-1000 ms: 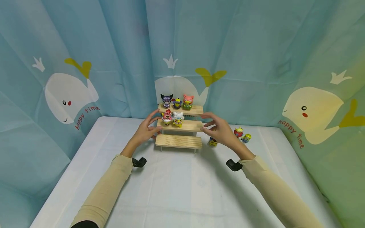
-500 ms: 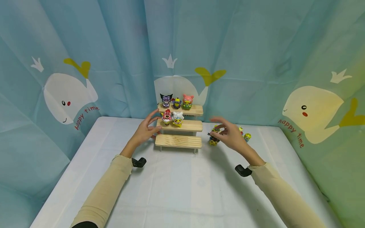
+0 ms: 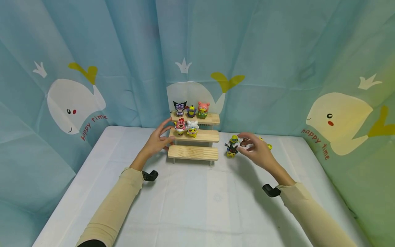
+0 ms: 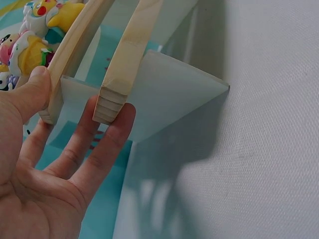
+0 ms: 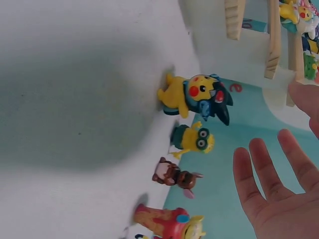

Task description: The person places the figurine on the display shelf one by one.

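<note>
At the left ends of a three-tier wooden display stand (image 3: pixel 194 136), my left hand (image 3: pixel 156 141) grips the boards. In the left wrist view its thumb (image 4: pixel 37 87) lies against the middle board, with fingers behind the board ends. My right hand (image 3: pixel 258 151) hovers over the table by the loose figurines, thumb and fingers spread and holding nothing. Nearest it are a yellow figurine with a dark eared hood (image 5: pixel 187 97), a goggled minion figurine (image 5: pixel 192 138) and a brown big-eared figurine (image 5: pixel 174 175). A red-and-yellow figurine (image 5: pixel 172 221) stands beyond, mostly hidden by the hand in the head view.
The top tier bears a black-eared figurine (image 3: pixel 180 108), a banana-like figurine (image 3: pixel 191 111) and a pink-hooded figurine (image 3: pixel 203 109). On the middle tier are a pink figurine (image 3: pixel 180 127) and a white-topped yellow figurine (image 3: pixel 192 129). A blue whale-print curtain (image 3: pixel 265 68) rises behind the white-covered table (image 3: pixel 191 206).
My right hand has moved from the stand's right end rightward to the loose figurines, uncovering the dark-hooded and goggled ones. The left hand stays at the stand.
</note>
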Available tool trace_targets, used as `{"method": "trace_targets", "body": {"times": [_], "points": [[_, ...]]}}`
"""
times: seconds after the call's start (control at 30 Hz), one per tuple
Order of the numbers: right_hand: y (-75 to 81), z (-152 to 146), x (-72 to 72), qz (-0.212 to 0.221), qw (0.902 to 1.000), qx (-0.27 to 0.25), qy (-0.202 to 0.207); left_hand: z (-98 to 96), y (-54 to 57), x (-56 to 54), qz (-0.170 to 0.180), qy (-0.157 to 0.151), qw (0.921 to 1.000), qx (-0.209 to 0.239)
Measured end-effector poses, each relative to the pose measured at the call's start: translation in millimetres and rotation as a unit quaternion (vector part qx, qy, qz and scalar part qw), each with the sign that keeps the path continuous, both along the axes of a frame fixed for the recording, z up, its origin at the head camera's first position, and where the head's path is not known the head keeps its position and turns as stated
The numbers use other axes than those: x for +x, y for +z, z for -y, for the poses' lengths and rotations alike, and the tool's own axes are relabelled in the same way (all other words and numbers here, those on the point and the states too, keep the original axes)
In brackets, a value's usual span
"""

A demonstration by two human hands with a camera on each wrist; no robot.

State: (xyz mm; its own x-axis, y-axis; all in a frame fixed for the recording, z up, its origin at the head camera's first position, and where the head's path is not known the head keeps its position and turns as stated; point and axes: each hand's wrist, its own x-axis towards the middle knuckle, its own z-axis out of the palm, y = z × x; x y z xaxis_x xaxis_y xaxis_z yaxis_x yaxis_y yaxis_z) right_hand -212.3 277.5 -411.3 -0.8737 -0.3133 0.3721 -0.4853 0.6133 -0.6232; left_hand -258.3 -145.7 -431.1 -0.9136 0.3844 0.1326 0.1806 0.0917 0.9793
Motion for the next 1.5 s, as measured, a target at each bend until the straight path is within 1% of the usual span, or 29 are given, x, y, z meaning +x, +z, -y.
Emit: {"method": "trace_targets", "body": {"times": [0.23, 0.43, 0.67, 0.83, 1.0, 1.13, 1.33, 1.5], "points": [[-7.5, -2, 0.1, 0.003, 1.0000, 0.000, -0.001, -0.6, -2.3, -0.2, -0.006, 0.003, 1.0000, 0.000], [-20.2, -6, -5.0, 0.011, 0.9999, -0.009, 0.003, -0.2, -1.3, -0.1, -0.004, 0.001, 1.0000, 0.002], [-33.7, -7, -8.9, 0.060, 0.9980, -0.021, 0.004, -0.7, -1.0, 0.5, -0.004, 0.001, 1.0000, 0.002], [-39.7, -7, -11.5, 0.084, 0.9961, -0.028, 0.004, -0.6, -1.5, 0.2, -0.005, 0.000, 1.0000, 0.001], [-44.6, -5, -15.7, 0.083, 0.9956, -0.033, 0.028, 0.5, -3.3, -1.6, -0.005, -0.005, 0.9999, 0.011], [-48.4, -3, -19.9, 0.081, 0.9956, -0.023, 0.041, 1.1, -5.2, -2.9, -0.006, -0.007, 0.9998, 0.015], [-52.2, 1, -24.2, 0.074, 0.9965, -0.011, 0.039, 0.8, -5.5, -3.0, -0.009, -0.007, 0.9999, 0.012], [-54.2, 2, -26.4, 0.079, 0.9964, -0.010, 0.031, 1.2, -4.3, -2.0, -0.013, -0.005, 0.9998, 0.010]]}}
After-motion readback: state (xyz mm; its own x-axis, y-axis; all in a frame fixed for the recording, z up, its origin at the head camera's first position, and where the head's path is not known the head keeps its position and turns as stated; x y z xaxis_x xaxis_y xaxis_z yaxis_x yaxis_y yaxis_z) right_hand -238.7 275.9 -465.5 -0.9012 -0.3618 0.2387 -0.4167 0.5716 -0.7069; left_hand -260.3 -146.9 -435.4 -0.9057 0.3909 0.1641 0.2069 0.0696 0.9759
